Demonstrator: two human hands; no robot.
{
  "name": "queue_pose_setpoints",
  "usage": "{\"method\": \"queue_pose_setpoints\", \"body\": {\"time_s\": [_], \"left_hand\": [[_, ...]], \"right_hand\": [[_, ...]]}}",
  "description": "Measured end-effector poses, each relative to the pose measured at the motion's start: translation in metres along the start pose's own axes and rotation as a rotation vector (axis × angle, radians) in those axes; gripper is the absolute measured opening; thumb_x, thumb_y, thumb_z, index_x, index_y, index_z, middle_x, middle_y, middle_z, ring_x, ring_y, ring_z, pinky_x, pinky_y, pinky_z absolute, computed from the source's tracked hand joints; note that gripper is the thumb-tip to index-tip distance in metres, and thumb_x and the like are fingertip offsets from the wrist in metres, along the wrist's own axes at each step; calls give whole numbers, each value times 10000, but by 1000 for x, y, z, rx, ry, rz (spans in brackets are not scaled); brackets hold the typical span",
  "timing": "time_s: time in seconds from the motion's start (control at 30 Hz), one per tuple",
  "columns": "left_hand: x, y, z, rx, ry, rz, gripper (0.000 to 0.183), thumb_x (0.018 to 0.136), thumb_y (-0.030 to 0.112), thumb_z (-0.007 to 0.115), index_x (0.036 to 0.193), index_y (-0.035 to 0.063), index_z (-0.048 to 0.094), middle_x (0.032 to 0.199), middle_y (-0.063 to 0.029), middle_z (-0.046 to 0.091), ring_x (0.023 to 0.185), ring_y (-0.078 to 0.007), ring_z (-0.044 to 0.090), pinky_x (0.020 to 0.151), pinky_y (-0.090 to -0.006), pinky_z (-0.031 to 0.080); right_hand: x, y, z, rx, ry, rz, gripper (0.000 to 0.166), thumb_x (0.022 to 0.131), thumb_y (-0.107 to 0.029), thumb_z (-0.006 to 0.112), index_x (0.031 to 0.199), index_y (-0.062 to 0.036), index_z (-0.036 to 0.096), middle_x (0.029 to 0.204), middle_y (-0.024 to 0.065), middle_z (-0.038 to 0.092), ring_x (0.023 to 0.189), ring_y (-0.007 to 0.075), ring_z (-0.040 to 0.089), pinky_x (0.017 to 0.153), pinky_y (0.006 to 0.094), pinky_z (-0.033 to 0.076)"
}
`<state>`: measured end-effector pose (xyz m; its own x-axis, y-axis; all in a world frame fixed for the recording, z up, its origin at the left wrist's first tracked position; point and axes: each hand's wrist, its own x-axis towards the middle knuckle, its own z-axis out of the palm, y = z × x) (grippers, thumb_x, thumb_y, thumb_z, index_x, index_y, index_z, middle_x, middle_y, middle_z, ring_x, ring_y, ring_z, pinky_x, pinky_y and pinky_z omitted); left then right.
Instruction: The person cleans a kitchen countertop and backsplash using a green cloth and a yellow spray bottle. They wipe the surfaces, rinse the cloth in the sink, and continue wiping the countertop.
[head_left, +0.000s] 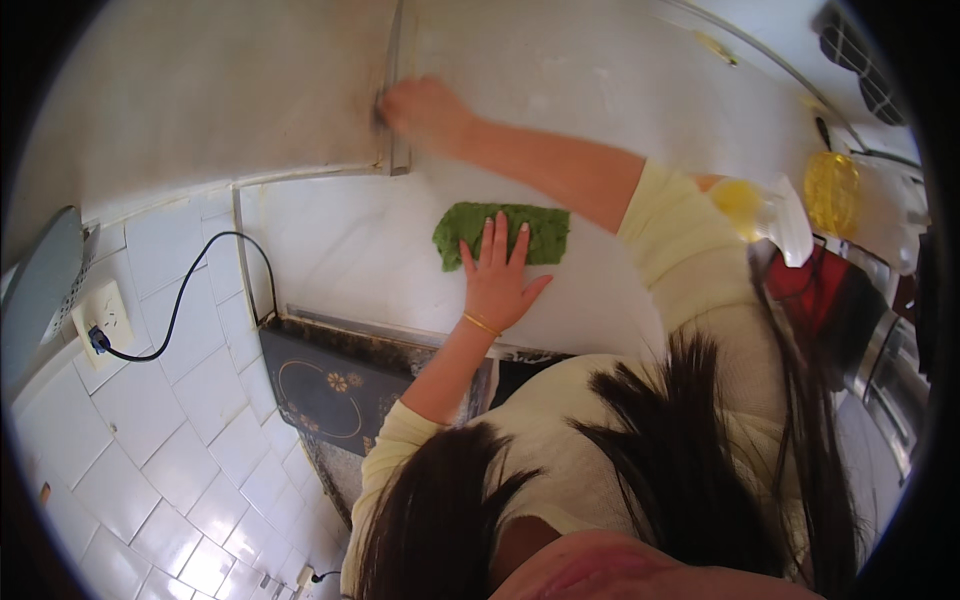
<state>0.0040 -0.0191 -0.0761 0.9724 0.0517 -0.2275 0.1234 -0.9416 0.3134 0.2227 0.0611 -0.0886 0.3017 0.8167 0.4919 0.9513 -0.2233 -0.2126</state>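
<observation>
My left hand (501, 277) lies flat with fingers spread on a folded green cloth (551, 229), pressing it against a smooth white surface (352, 232). My right hand (426, 114) is up at a metal edge strip (397, 154) beside a stained pale panel (225, 90). It is blurred, its fingers curled round a small dark object (379, 111) that touches the strip. What this object is cannot be made out.
A dark induction cooktop (337, 382) sits at left, near a black cord (180, 300) plugged into a wall socket (103, 322). White tiles (172, 442) cover the left wall. On the right are a spray bottle (784, 221) and a bottle of yellow liquid (831, 193).
</observation>
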Motion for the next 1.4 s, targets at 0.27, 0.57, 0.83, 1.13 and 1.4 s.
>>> {"method": "queue_pose_setpoints", "body": {"time_s": [0.27,0.57,0.83,1.13,1.4], "left_hand": [[-8,-7,10,78,-9,-21,581,814,453,521,1270,109,413,1358,-166,306,1268,-368,265,936,-659,202],[0,-14,5,99,38,45,604,794,362,576,1327,164,371,1422,-155,228,1292,-314,259,947,-613,251],[3,-8,9,118,4,108,597,825,384,543,1340,155,346,1410,-185,230,1296,-342,235,949,-609,257],[3,3,11,266,-34,51,597,854,424,493,1329,91,350,1374,-248,270,1245,-388,307,937,-554,307],[24,-1,22,79,51,-119,515,888,415,435,1244,42,433,1356,-211,333,1238,-361,336,984,-490,290]], "right_hand": [[-87,-76,-57,751,135,396,291,773,-6,532,1048,-65,606,995,96,610,922,240,565,779,344,462],[-210,-31,-170,2227,213,1299,346,874,-185,492,1189,-42,471,1151,90,544,1003,200,556,831,375,482],[-400,-95,-262,2085,566,1631,341,864,-279,525,1102,-35,518,1043,110,592,936,229,583,814,442,486],[-624,-139,-393,1233,1733,1697,237,816,-204,594,1012,-80,548,961,88,606,914,234,591,783,429,503],[-791,-17,-434,840,1968,1619,176,789,-137,584,946,-62,564,888,87,617,812,230,600,679,380,512]]}}
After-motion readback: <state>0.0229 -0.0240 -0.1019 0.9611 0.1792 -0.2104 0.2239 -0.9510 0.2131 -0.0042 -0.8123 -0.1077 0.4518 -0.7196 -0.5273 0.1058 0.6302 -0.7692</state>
